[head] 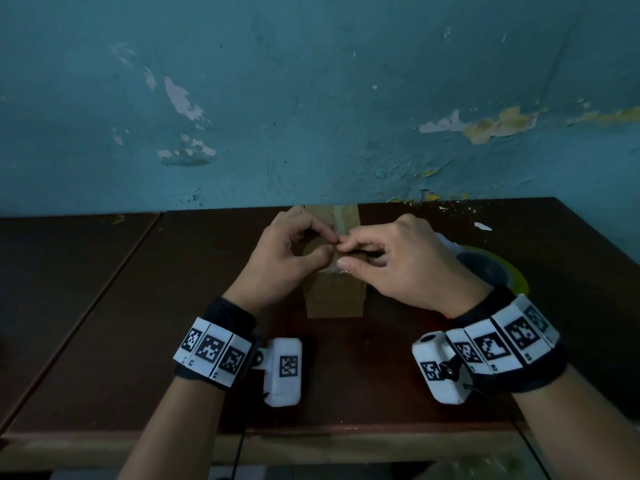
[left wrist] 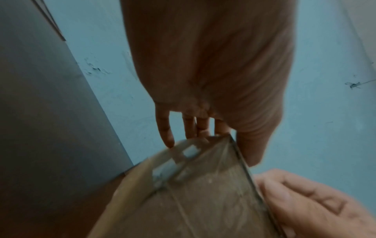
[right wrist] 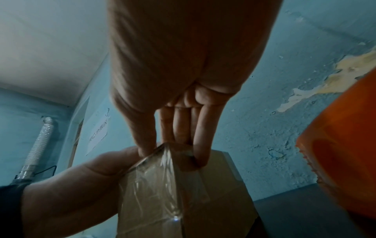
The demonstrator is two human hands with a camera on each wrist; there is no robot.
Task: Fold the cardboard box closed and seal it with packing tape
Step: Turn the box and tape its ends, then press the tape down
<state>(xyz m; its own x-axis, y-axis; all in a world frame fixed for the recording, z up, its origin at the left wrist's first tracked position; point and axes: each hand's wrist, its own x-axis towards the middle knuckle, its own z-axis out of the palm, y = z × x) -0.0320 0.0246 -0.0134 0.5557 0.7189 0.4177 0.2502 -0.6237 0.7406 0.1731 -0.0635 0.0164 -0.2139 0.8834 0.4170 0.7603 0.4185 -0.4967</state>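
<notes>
A small brown cardboard box (head: pixel 334 299) stands on the dark table (head: pixel 138 323), its flaps down. A strip of clear packing tape (head: pixel 346 216) runs over its top and down the near face. My left hand (head: pixel 330 245) and right hand (head: pixel 344 252) meet at the box's near top edge. Each pinches the tape there between thumb and forefinger. In the right wrist view the wrinkled tape (right wrist: pixel 154 180) lies over the box corner (right wrist: pixel 219 201) under my right thumb. In the left wrist view the tape (left wrist: pixel 203 185) shows torn holes near my left fingers (left wrist: pixel 167 136).
A tape roll (head: pixel 498 268) with a yellow-green rim lies behind my right hand; its orange holder (right wrist: pixel 341 161) fills the right of the right wrist view. The peeling blue wall (head: pixel 311 116) rises just behind the box. A table seam (head: pixel 104 282) runs at the left.
</notes>
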